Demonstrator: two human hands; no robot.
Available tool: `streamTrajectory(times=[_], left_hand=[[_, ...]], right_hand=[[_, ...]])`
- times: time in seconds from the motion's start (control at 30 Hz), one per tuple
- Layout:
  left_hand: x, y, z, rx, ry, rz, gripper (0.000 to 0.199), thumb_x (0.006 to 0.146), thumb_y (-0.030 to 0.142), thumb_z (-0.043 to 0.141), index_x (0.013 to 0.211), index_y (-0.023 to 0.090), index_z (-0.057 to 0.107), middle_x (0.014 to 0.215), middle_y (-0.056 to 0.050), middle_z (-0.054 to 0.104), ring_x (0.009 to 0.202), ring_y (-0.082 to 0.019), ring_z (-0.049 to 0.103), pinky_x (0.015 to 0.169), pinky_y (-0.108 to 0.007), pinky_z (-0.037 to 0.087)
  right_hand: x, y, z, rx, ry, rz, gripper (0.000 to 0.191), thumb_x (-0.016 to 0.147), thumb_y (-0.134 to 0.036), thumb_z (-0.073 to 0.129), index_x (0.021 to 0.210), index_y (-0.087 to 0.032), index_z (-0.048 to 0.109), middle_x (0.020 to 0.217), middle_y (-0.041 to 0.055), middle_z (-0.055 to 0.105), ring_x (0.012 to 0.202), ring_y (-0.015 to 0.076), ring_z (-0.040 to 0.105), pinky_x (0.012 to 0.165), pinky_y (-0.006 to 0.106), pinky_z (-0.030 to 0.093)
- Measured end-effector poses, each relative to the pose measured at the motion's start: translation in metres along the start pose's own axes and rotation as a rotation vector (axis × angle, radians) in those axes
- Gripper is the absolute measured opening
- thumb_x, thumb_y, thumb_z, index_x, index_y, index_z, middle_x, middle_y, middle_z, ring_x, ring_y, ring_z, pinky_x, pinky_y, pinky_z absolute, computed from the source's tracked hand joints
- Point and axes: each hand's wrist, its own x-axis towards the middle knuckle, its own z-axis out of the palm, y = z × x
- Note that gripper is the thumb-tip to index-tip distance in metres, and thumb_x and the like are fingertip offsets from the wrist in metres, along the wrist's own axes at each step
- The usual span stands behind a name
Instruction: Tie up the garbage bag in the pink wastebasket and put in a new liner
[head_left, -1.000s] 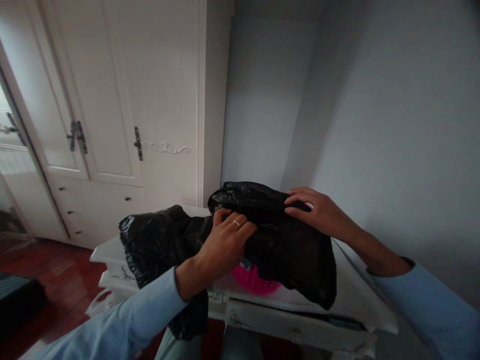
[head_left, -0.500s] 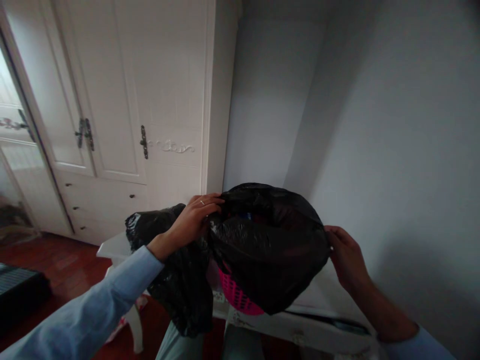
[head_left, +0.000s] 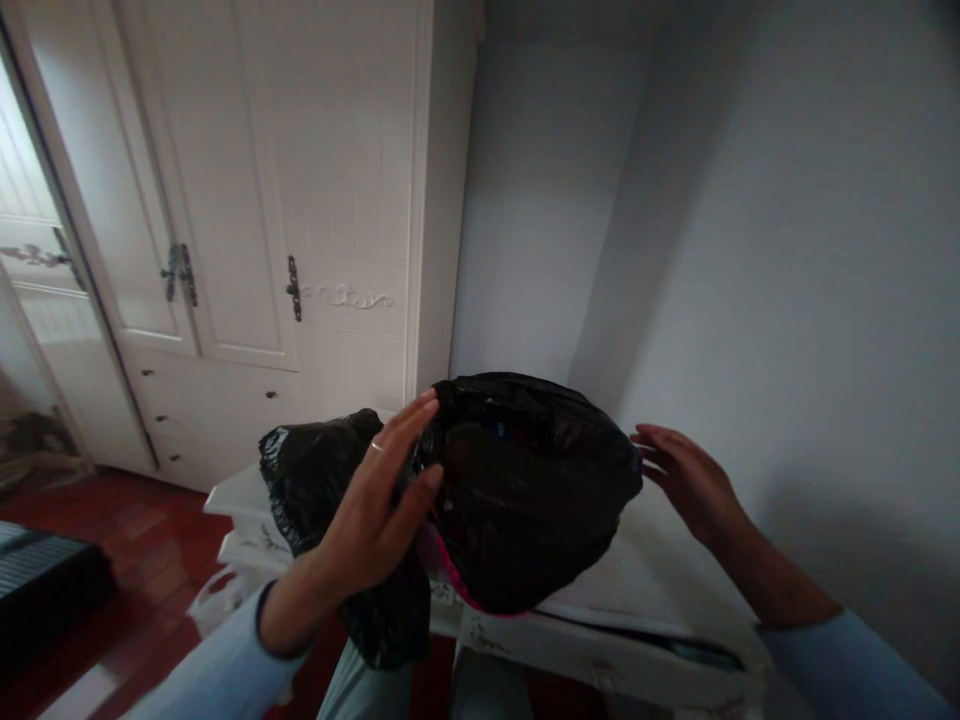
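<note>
In front of me a black plastic bag (head_left: 536, 530) lines a basket, its mouth spread wide. A thin curve of the pink basket (head_left: 480, 602) shows below the bag. Inside the dark opening there is a small blue patch, too dim to name. My left hand (head_left: 375, 510) rests at the bag's left rim, thumb and fingers apart. On the other side my right hand (head_left: 690, 487) is open, fingertips close to the bag's right edge; I cannot tell whether they touch. A second black plastic bag (head_left: 319, 460) lies left of the basket, partly behind my left hand.
White furniture with a partly open drawer (head_left: 637, 655) stands beneath the basket. A white wardrobe (head_left: 352, 200) with dark handles rises behind on the left, a grey wall (head_left: 810, 280) on the right. A black ridged object (head_left: 52, 590) sits on the reddish floor (head_left: 169, 530).
Both hands have let go of the bag's rim and opened. The bag's front now sits higher and closer round the basket, covering most of the pink side that showed before.
</note>
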Motion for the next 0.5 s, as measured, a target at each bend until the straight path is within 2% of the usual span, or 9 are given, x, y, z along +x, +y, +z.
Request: streamTrajectory(times=[0.07,0.13,0.2,0.27,0.33,0.4,0.5], left_hand=[[-0.014,0.022,0.011,0.118,-0.059,0.149,0.073,0.095,0.02,0.054,0.161,0.022,0.024,0.167,-0.017,0.028,0.154,-0.033,0.03,0.121,-0.058,0.036],[-0.03,0.032,0.028,0.249,-0.074,0.259,0.082,0.094,0.023,0.058,0.163,0.017,0.014,0.171,-0.019,0.013,0.157,-0.037,0.019,0.122,-0.063,0.03],[-0.05,0.031,0.049,0.363,-0.043,0.296,0.088,0.092,0.022,0.061,0.164,0.015,0.01,0.173,-0.016,0.0,0.158,-0.038,0.01,0.123,-0.065,0.026],[-0.073,0.021,0.068,0.417,0.006,0.282,0.09,0.091,0.016,0.061,0.164,0.018,0.009,0.173,-0.014,-0.005,0.158,-0.038,0.007,0.121,-0.063,0.032],[-0.097,0.009,0.084,0.442,0.026,0.226,0.091,0.089,0.008,0.058,0.164,0.02,0.008,0.173,-0.014,-0.004,0.158,-0.037,0.01,0.117,-0.06,0.041],[-0.119,0.0,0.092,0.455,-0.002,0.191,0.09,0.088,0.004,0.055,0.164,0.02,0.009,0.173,-0.015,-0.001,0.158,-0.037,0.012,0.112,-0.058,0.047],[-0.139,-0.001,0.09,0.452,-0.076,0.151,0.085,0.089,0.003,0.051,0.163,0.018,0.012,0.173,-0.016,-0.001,0.158,-0.035,0.013,0.108,-0.051,0.052]], right_hand=[[0.022,-0.02,0.012,-0.085,-0.037,-0.099,0.041,0.073,-0.054,0.078,0.101,-0.025,0.071,0.108,0.0071,0.074,0.099,0.0231,0.068,0.078,0.032,0.055],[0.04,-0.034,0.03,-0.206,-0.175,-0.158,0.05,0.07,-0.055,0.08,0.109,-0.025,0.071,0.114,0.0083,0.075,0.108,0.025,0.068,0.087,0.036,0.055],[0.055,-0.042,0.049,-0.329,-0.335,-0.188,0.054,0.069,-0.054,0.082,0.113,-0.023,0.072,0.118,0.0092,0.075,0.111,0.0259,0.068,0.096,0.039,0.052],[0.068,-0.044,0.064,-0.431,-0.431,-0.206,0.05,0.068,-0.051,0.083,0.108,-0.021,0.075,0.115,0.0096,0.077,0.106,0.0258,0.07,0.099,0.041,0.051],[0.079,-0.043,0.075,-0.493,-0.441,-0.221,0.042,0.066,-0.047,0.082,0.098,-0.02,0.078,0.104,0.0091,0.079,0.096,0.0247,0.071,0.096,0.041,0.053],[0.089,-0.04,0.08,-0.503,-0.412,-0.226,0.033,0.065,-0.043,0.08,0.087,-0.019,0.079,0.092,0.0082,0.079,0.085,0.0232,0.071,0.09,0.039,0.054],[0.101,-0.035,0.08,-0.457,-0.337,-0.233,0.028,0.065,-0.042,0.078,0.082,-0.019,0.079,0.085,0.0076,0.079,0.077,0.0214,0.07,0.082,0.036,0.055]])
